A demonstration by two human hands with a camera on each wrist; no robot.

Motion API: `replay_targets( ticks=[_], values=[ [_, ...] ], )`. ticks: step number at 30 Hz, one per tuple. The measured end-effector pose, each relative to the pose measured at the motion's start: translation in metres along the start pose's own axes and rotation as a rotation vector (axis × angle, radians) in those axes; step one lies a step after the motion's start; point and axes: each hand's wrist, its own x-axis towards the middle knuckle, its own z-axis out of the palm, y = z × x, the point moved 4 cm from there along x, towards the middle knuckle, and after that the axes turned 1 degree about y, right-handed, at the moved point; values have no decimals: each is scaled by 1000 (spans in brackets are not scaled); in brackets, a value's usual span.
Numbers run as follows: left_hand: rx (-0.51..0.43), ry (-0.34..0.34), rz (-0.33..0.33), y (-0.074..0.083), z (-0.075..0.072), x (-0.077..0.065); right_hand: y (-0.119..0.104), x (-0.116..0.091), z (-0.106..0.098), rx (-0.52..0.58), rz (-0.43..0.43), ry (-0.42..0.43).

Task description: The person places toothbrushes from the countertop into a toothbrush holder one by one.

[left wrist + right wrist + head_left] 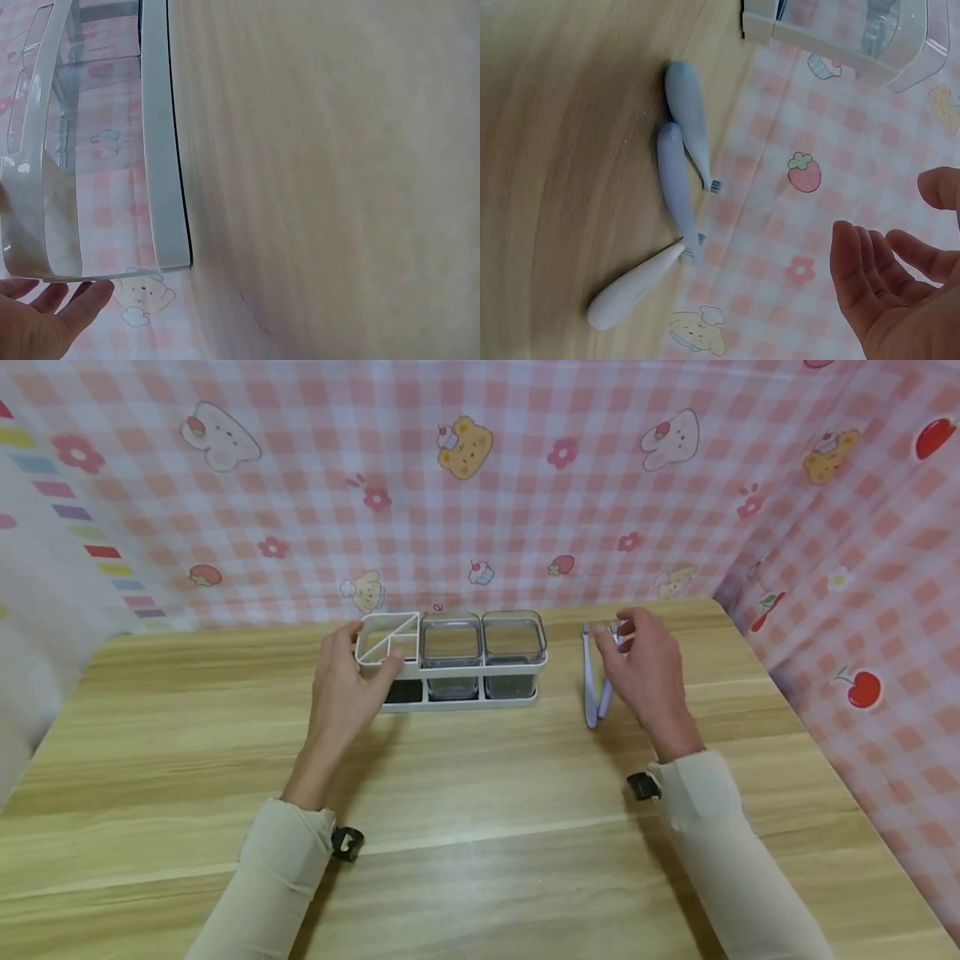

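A white toothbrush holder point(480, 671) stands at the back of the table. Its left end has a divided top section, and two clear cups point(450, 647) sit in the rest. My left hand point(339, 685) grips that left end, thumb at the front and fingers round the side. To the holder's right, my right hand point(651, 664) hovers above the toothbrushes with loosely bent fingers and nothing in them. In the right wrist view lie a blue-grey toothbrush point(686, 97), a lilac toothbrush point(675, 176) and a paler toothbrush point(630, 291), heads close together. The head view shows only two.
A pink checked cloth point(510, 502) with cartoon prints hangs behind the table and along its right side. The wood-grain table top point(465, 827) stretches toward me in front of the holder.
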Motion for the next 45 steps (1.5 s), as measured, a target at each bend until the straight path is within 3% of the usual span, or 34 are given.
replay_targets(
  ticks=[12, 25, 32, 40, 45],
  values=[
    [16, -7, 7, 0, -1, 3, 16, 13, 2, 19, 100, 32],
    [16, -29, -1, -1, -2, 2, 42, 25, 13, 78, 323, -50],
    [16, -35, -7, -1, -2, 2, 55, 30, 20, 119, 436, -155],
    [11, -45, -4, 0, -3, 2, 65, 38, 25, 66, 482, -223],
    [9, -55, -9, 0, -2, 2, 70, 42, 28, -35, 418, -226]
  ],
)
